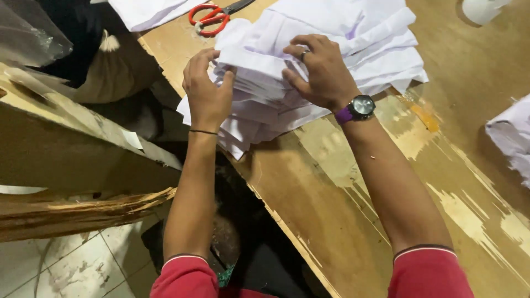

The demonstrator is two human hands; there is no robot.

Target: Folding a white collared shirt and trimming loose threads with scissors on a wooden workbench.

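A thick stack of white fabric pieces (353, 38) lies on a worn wooden table (353, 198), its near corner hanging over the table's edge. My left hand (205, 88) grips the stack's left edge, fingers curled over the top layers. My right hand (320, 69), with a ring and a purple-strapped wristwatch, presses down on the top of the stack and pinches a fold. Both sleeves are red.
Red-handled scissors (210, 16) lie on the table behind the stack. More white fabric (510, 135) sits at the right edge and another piece (146, 11) at the top. A splintered wooden board (77, 154) and tiled floor (72, 265) lie to the left.
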